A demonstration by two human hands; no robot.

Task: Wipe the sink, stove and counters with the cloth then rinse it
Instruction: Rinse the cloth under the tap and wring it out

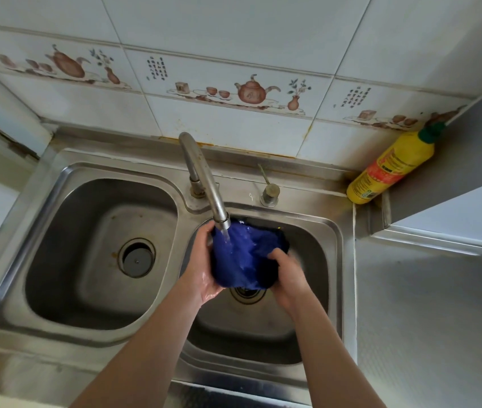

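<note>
At a stainless double sink (57, 178), I am holding the blue cloth (242, 257) bunched between both hands, directly under the tap (204, 178), so that the running water (226, 235) is striking its upper face and soaking through. The spout is swung over the right basin (316, 260), which is why I am working there and not over the left basin (92, 260): the runoff is falling toward the drain (247, 294) just below the cloth.

My left hand (204, 266) is cupping the cloth from its left side, palm wet, fingers curled behind the fabric and hidden by it. My right hand (288, 278) is gripping the lower right edge, fingers closed into the folds; it is slightly blurred, so I judge it is kneading or rubbing the fabric. Holding from two sides is keeping the cloth gathered in the stream and clear of the basin floor.

A yellow bottle with a green cap (392, 166) is leaning in the corner at the right, well apart from my hands. A soap dispenser (269, 192) is standing just right of the tap's base, beneath the teapot-patterned tiles (251, 91).

By my reckoning this is the rinse, the task's last step.
</note>
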